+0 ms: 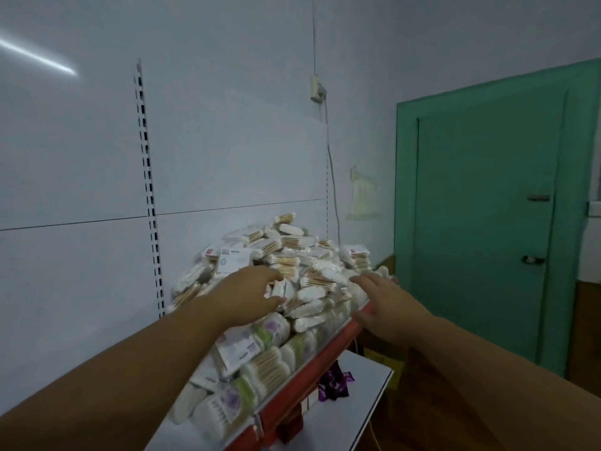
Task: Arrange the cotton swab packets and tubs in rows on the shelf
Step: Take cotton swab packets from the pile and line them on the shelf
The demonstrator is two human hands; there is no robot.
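So the person is digging into the messy heap of cotton swab packets (292,255) piled mid-frame on the shelf (312,382). The left hand (250,294) seems to be pinching one small packet (282,289), and the right hand (387,304) is lying flat and open on the heap's right edge. I'd be lifting slowly and bracing with that right hand, since the heap is looking ready to slide off the front.

The packets (302,255) are white with pale brown sticks; those at 7 o'clock carry green and purple labels. The shelf edge (302,385) is red. At 3 o'clock the door (481,222) is green. The wall panel (81,157) is white, and its strip (149,190) has black slots. At 5 o'clock the wrappers (335,382) are purple.
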